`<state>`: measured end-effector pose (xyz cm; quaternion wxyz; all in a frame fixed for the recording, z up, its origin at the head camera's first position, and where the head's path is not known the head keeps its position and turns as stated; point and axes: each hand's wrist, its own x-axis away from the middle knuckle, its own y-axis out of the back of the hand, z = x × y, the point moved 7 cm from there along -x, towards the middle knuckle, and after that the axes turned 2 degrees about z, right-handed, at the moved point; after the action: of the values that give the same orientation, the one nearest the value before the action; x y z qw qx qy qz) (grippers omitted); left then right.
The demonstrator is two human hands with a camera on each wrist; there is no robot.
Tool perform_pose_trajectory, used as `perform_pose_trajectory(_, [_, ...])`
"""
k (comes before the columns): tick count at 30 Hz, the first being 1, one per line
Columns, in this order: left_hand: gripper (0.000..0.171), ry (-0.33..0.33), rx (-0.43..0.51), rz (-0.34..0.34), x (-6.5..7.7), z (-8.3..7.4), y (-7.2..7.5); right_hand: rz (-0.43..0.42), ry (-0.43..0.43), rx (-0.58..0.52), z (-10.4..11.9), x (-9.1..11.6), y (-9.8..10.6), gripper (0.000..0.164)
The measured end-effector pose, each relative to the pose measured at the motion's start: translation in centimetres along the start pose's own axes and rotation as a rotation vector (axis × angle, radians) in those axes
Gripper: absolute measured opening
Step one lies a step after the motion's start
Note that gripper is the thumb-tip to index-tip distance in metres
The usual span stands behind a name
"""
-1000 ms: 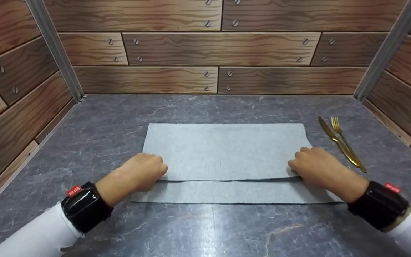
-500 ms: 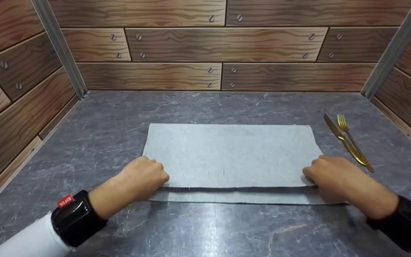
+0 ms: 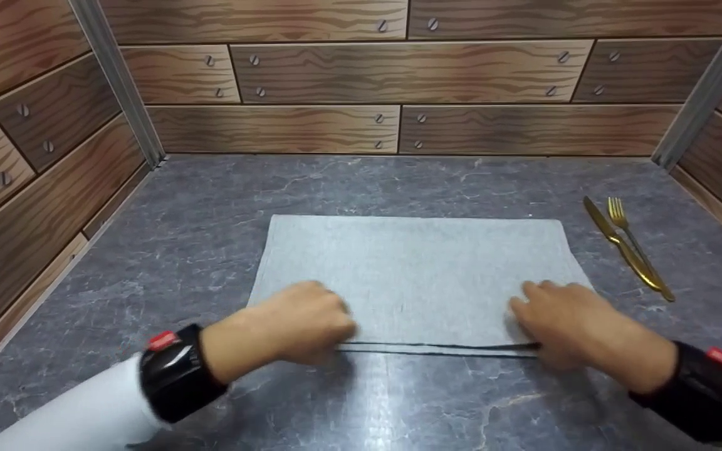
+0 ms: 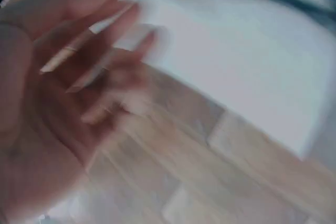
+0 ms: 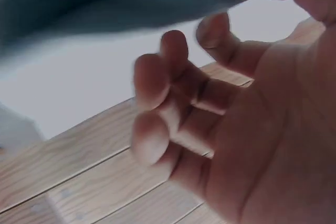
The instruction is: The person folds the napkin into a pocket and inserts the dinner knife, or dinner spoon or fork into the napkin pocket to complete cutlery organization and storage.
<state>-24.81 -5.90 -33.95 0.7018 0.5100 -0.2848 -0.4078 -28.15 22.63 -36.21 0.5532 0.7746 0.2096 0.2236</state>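
Note:
A light grey cloth (image 3: 417, 275) lies folded over on the table, its upper layer's front edge close above the lower layer's edge. My left hand (image 3: 301, 322), blurred, is over the cloth's front left part; in the left wrist view its fingers (image 4: 121, 77) are loosely bent with nothing between them. My right hand (image 3: 565, 322) is at the front right part of the cloth. In the right wrist view its fingers (image 5: 152, 80) are loosely bent and apart from the thumb, beside the dark edge of the cloth (image 5: 105, 14). The front corners are hidden behind the hands.
A gold knife (image 3: 624, 247) and a gold fork (image 3: 640, 250) lie side by side on the right of the cloth. Wood-patterned walls (image 3: 398, 72) enclose the back and sides of the grey marbled table (image 3: 210, 207).
The cloth's upper layer has come toward the person, narrowing the strip of lower layer in front. My left hand has left the corner and shifted right; the right hand has moved slightly inward.

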Motion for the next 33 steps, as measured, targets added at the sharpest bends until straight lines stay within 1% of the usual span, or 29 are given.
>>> perform_pose_trajectory(1, [0.024,-0.05,0.01,-0.045,-1.0,-0.8,0.5,-0.029,0.039,0.007,1.0,-0.5,0.3,0.037])
perform_pose_trajectory(2, [0.02,-0.084,0.022,-0.085,-2.0,-1.5,0.8,-0.071,0.086,0.021,2.1,-1.1,0.6,0.035])
perform_pose_trajectory(3, [0.015,-0.101,0.03,-0.104,-2.9,-2.2,1.0,-0.132,0.139,0.043,3.2,-1.6,0.9,0.033])
perform_pose_trajectory(5, [0.008,-0.094,0.041,-0.086,-4.6,-3.0,0.8,-0.256,0.244,0.085,5.3,-2.3,1.5,0.03])
perform_pose_trajectory(6, [0.008,-0.091,0.053,-0.077,-5.3,-3.3,0.5,-0.311,0.291,0.11,6.2,-2.5,1.8,0.029])
perform_pose_trajectory(7, [0.009,-0.082,0.084,-0.056,-6.0,-3.5,-0.1,-0.361,0.337,0.13,7.0,-2.6,2.1,0.029])
perform_pose_trajectory(8, [0.01,-0.072,0.128,-0.037,-6.6,-3.5,-0.8,-0.411,0.379,0.151,7.7,-2.7,2.3,0.03])
perform_pose_trajectory(10, [0.012,-0.059,0.22,-0.014,-7.9,-3.4,-3.3,-0.475,0.445,0.179,8.5,-2.6,2.6,0.031])
perform_pose_trajectory(12, [0.014,-0.053,0.291,-0.029,-8.9,-3.1,-5.9,-0.508,0.486,0.198,8.7,-2.3,2.8,0.032])
perform_pose_trajectory(14, [0.017,-0.045,0.322,-0.059,-9.9,-2.6,-8.1,-0.529,0.505,0.206,8.6,-2.2,2.9,0.033])
perform_pose_trajectory(15, [0.018,-0.046,0.322,-0.073,-10.2,-2.5,-8.9,-0.533,0.51,0.208,8.5,-2.1,3.0,0.034])
perform_pose_trajectory(16, [0.017,-0.046,0.325,-0.074,-10.4,-2.5,-9.1,-0.532,0.514,0.206,8.4,-2.0,3.0,0.035])
perform_pose_trajectory(18, [0.016,-0.064,0.329,-0.098,-10.6,-2.4,-9.6,-0.527,0.529,0.184,8.3,-1.9,3.1,0.035])
perform_pose_trajectory(20, [0.012,-0.085,0.373,-0.107,-10.7,-2.4,-9.6,-0.506,0.555,0.134,8.1,-1.9,3.0,0.034])
perform_pose_trajectory(22, [0.01,-0.107,0.44,-0.103,-10.7,-2.3,-9.7,-0.478,0.582,0.065,7.9,-1.9,2.9,0.032])
perform_pose_trajectory(24, [0.015,-0.129,0.504,-0.096,-10.7,-2.2,-9.6,-0.432,0.599,-0.023,7.6,-2.0,2.8,0.029])
perform_pose_trajectory(27, [0.02,-0.152,0.577,-0.072,-10.7,-2.1,-9.7,-0.341,0.606,-0.142,7.3,-2.4,2.4,0.025])
perform_pose_trajectory(30, [0.024,-0.156,0.662,-0.037,-10.8,-1.8,-9.9,-0.255,0.62,-0.267,7.1,-2.7,2.1,0.023])
perform_pose_trajectory(33, [0.028,-0.143,0.744,-0.008,-10.8,-1.6,-10.1,-0.193,0.647,-0.385,6.9,-3.1,2.1,0.022])
